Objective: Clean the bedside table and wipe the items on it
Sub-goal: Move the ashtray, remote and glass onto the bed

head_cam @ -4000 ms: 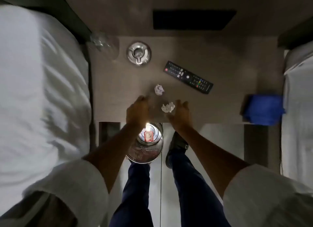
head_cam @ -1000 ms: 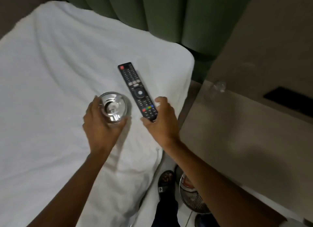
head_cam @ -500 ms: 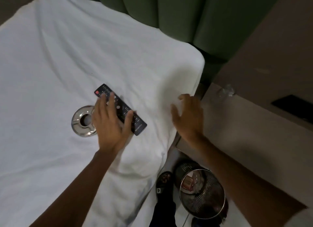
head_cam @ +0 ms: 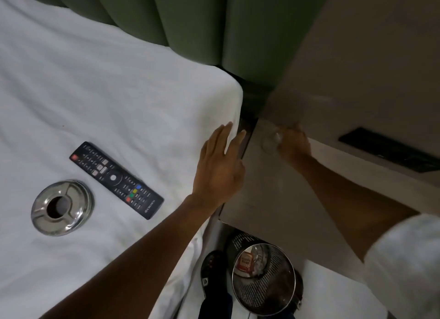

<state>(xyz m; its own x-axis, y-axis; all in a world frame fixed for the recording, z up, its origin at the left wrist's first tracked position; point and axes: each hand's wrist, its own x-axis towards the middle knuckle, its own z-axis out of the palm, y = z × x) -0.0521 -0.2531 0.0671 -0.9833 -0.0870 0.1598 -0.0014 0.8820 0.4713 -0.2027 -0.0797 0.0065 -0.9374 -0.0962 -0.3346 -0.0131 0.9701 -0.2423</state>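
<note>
**Camera setup: single head view**

One view only, so no overlap is available. The scene is seen from head height, angled steeply down and forward, wide-angle, at arm's reach. White bed (head_cam: 100, 85) is framed from 7 to 11 o'clock, green curtain (head_cam: 190, 16) at 12, bedside table (head_cam: 281, 199) from 1 to 4, mesh bin (head_cam: 264, 278) at 6. Edges are visibly bent by lens distortion.

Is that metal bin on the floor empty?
Not empty. Looking down into the mesh bin, a red-and-white packet and some crumpled scraps lie inside.
</note>
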